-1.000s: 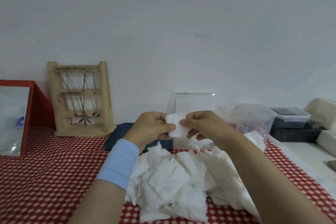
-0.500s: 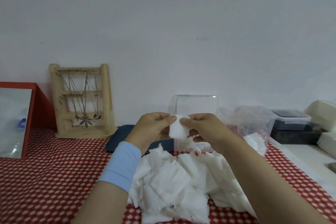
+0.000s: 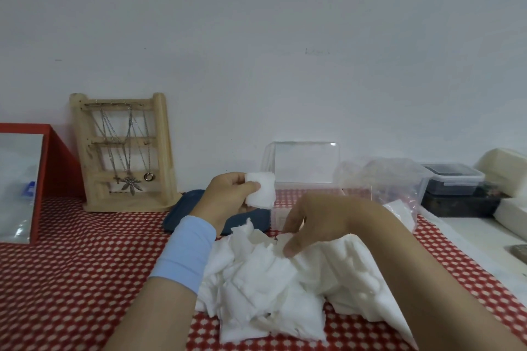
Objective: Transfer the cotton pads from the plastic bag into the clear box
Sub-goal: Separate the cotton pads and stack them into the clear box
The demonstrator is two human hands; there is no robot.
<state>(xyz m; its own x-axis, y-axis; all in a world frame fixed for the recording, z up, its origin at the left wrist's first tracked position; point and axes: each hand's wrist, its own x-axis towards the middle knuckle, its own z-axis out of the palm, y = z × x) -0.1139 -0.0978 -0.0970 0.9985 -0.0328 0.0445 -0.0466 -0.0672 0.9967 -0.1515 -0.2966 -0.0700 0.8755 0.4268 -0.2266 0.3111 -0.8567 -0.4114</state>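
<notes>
The left hand (image 3: 228, 196) pinches one cotton pad (image 3: 261, 189) before the clear box (image 3: 305, 168), while the right hand (image 3: 316, 222) pinches the pad heap (image 3: 265, 279) on the desk (image 3: 71, 265).

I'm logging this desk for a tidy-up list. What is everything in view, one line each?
cotton pad: one, white, pinched in the left hand
pile of cotton pads: one heap, white, on the tablecloth in front
clear box: one, see-through, behind the hands by the wall
plastic bag: one, clear, right of the clear box
jewellery stand: one, pale wood, left, against the wall
necklaces: several, silver, hanging on the stand
pouch: one, dark blue, behind the left hand
red frame: one, far left
stacked tubs: two, clear on black, far right
tablecloth: one, red with white dots
cuff: one, light blue, left wrist
left hand: holds the pad
right hand: on the pile, grip unclear
</notes>
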